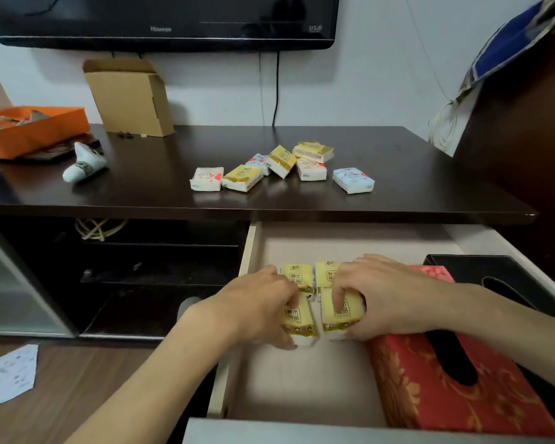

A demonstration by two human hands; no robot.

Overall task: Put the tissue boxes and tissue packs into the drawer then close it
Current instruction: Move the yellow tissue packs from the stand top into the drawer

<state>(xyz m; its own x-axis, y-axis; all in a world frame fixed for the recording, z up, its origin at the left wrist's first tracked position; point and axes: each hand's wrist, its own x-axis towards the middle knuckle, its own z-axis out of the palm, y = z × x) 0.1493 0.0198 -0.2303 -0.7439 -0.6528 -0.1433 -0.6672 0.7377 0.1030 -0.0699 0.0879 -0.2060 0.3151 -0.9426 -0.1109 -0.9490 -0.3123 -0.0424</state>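
A black flat-screen television is mounted above the dark wooden cabinet top. An open brown cardboard box is stood at its back edge, an orange paper tray at the back left corner, with a white stuffed sock beside it.

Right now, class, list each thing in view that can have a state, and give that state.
White pull-out drawer: open.
Red patterned tissue box: inside drawer.
Black tissue box: inside drawer.
Four yellow tissue packs: inside drawer.
Left hand: on a pack.
Right hand: on a pack.
Seven small tissue packs: on the tabletop.
Brown cardboard box: flaps open.
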